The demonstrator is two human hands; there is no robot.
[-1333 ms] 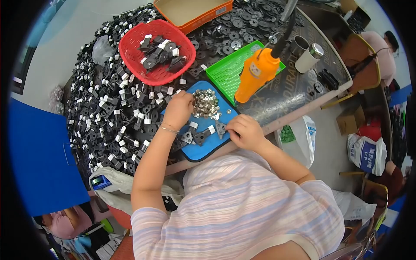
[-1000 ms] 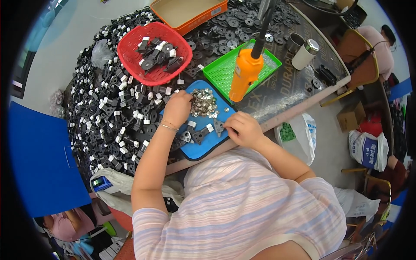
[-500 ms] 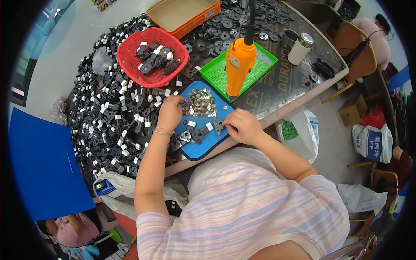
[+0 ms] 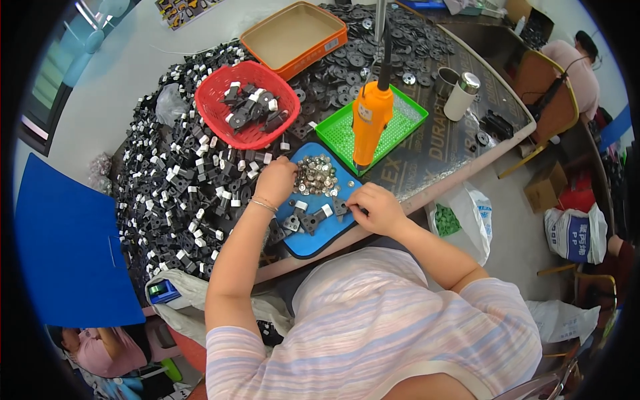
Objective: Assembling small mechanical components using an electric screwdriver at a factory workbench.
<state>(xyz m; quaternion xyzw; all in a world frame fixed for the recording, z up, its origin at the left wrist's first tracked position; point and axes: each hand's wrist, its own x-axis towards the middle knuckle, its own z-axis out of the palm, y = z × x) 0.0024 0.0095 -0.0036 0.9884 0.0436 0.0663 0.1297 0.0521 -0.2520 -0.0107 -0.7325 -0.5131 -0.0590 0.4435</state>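
My left hand (image 4: pixel 278 181) is at the left edge of a heap of small round metal pieces (image 4: pixel 316 175), its fingers pinched together. Whatever may be between those fingertips is too small to make out. Opposite it, my right hand (image 4: pixel 377 208) pinches a dark plastic part (image 4: pixel 340 209) over the blue mat (image 4: pixel 313 247). Between the hands, a few black plastic parts with white ends (image 4: pixel 311 221) lie on the near half of the mat, below the metal heap.
An orange electric screwdriver (image 4: pixel 371 123) hangs over a green perforated tray (image 4: pixel 418 120). A red basket (image 4: pixel 208 110) holds black-and-white parts, with a large pile (image 4: pixel 193 180) around it. Behind are an orange box (image 4: pixel 293 33) and black discs (image 4: pixel 353 50); a white flask (image 4: pixel 461 97) stands right.
The whole view has shifted, so the table sits lower in the picture. Both hands stay over the mat, the left fingertips slightly closer to the metal heap, the right still at the dark part.
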